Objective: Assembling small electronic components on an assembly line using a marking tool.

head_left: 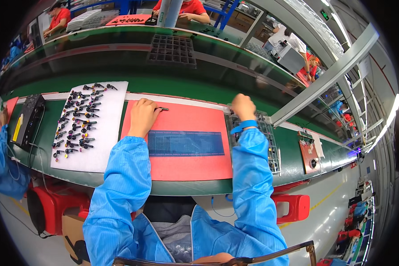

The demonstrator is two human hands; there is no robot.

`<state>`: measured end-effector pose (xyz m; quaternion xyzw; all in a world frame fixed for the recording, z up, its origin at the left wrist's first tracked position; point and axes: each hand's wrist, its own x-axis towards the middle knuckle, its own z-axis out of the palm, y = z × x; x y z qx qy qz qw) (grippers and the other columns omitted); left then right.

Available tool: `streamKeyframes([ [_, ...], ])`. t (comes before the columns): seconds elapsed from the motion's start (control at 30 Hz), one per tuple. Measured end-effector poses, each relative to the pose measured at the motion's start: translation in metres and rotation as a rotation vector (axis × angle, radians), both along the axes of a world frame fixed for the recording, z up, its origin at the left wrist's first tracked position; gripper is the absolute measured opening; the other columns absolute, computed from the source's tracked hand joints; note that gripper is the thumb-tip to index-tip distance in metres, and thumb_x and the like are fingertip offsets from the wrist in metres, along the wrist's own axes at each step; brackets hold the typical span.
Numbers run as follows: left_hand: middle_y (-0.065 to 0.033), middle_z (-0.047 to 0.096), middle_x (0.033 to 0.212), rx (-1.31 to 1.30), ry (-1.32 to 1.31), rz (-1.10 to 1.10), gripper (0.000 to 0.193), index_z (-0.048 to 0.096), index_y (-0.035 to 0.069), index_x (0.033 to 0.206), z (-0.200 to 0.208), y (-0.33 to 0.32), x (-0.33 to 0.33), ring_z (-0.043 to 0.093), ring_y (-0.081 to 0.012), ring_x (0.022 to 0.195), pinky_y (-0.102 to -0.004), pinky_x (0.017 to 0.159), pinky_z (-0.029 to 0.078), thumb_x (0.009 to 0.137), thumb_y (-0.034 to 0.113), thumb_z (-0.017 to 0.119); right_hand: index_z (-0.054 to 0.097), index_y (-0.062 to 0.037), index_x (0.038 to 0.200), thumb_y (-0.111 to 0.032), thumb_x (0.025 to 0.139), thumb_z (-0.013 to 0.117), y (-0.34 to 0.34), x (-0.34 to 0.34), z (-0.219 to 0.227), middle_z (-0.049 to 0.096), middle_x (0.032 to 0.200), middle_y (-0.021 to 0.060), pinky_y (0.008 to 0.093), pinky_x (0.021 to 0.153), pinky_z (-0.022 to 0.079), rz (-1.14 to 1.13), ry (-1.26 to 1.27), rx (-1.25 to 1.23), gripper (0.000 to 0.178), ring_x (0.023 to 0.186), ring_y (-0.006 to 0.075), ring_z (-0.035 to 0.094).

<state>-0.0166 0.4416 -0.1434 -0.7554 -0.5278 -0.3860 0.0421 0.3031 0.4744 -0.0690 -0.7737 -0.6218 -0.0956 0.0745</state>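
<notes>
Left hand (142, 117): pinches one end of a small black part (164, 109)
Right hand (244, 107): fingers curled at a clear tray (275, 150); whether they grasp something, I cannot tell
Bench (193, 189): green, carrying a pink mat (190, 170) and a white foam sheet (108, 146)
Room: grey floor (337, 195), red stool (302, 207), worker in red (192, 8) opposite
Black part's place: just right of left hand, over the mat, beyond the blue sheet (186, 143)

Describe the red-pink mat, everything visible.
The red-pink mat is a plain rectangle, possibly foam, lying flat on the green bench. A blue sheet with a fine pale pattern lies across its middle. The left hand is at its upper left, pinching a small dark part; whether either touches it is unclear. The left sleeve hides its lower left.
</notes>
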Motion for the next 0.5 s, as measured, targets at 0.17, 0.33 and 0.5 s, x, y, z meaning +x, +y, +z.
streamKeyframes([
  [0.17, -0.0052, 0.064, 0.078, 0.007, -0.001, 0.005, 0.012, 0.066, 0.004, 0.071, -0.001, 0.002, 0.002, 0.057, -0.0230, 0.085, -0.0364, 0.077, 0.044, 0.072, 0.015, 0.069, 0.065, -0.0052, 0.094, -0.011, 0.076, 0.057, -0.007, 0.061, -0.013, 0.064, 0.097, 0.0217, 0.0475, 0.077, 0.051, -0.147, -0.005, -0.083, 0.021, 0.092, 0.0391, 0.062],
  [0.33, -0.0052, 0.064, 0.078, -0.007, -0.018, 0.010, 0.011, 0.066, 0.004, 0.071, 0.001, 0.000, 0.004, 0.057, -0.0230, 0.086, -0.0363, 0.077, 0.044, 0.072, 0.015, 0.069, 0.067, -0.0029, 0.092, -0.007, 0.072, 0.060, -0.004, 0.072, -0.022, 0.064, 0.099, 0.0219, 0.0430, 0.076, 0.052, -0.040, 0.036, -0.198, 0.021, 0.090, 0.0385, 0.063],
  [0.5, -0.0053, 0.064, 0.078, -0.005, -0.002, 0.017, 0.011, 0.066, 0.004, 0.072, -0.001, 0.000, 0.002, 0.057, -0.0229, 0.086, -0.0361, 0.078, 0.044, 0.072, 0.015, 0.069, 0.068, -0.0031, 0.085, -0.008, 0.073, 0.060, -0.008, 0.061, -0.012, 0.065, 0.090, 0.0196, 0.0430, 0.070, 0.053, -0.005, -0.143, -0.181, 0.015, 0.084, 0.0370, 0.064],
])
